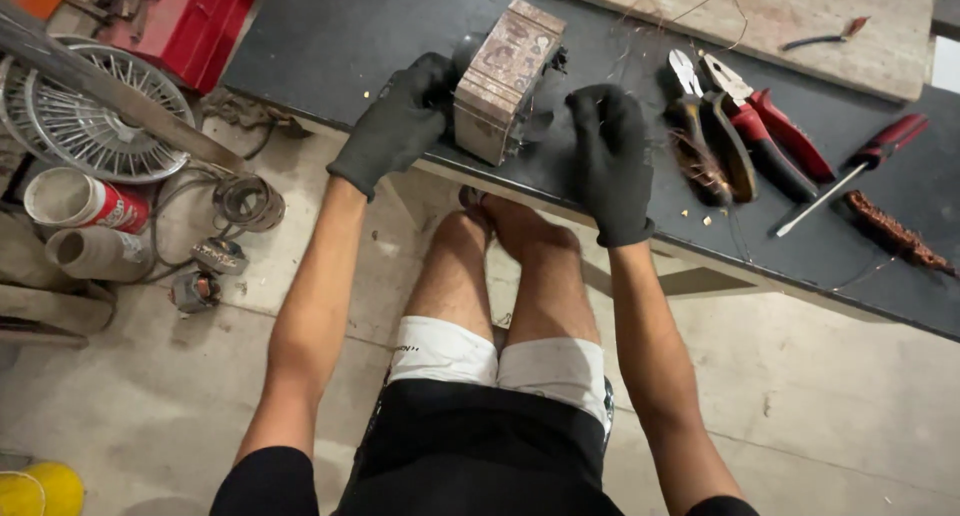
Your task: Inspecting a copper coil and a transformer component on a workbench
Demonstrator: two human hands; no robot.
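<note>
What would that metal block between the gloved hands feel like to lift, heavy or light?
Probably heavy for its size: the metal block looks like solid stacked steel. It seems stiff, not floppy. Its flat sides rest on the dark bench, so it likely won't roll. The left hand touches it; the right hand is beside it.

The left hand [400, 121], gloved in black, hides the far left side of the metal block [503, 81], so its grip there cannot be seen. The right hand [612, 161] covers whatever lies beneath its palm. The bench [340, 36] runs off the top and right edges. A yellow object [40, 488] is cut off bottom left.
</note>
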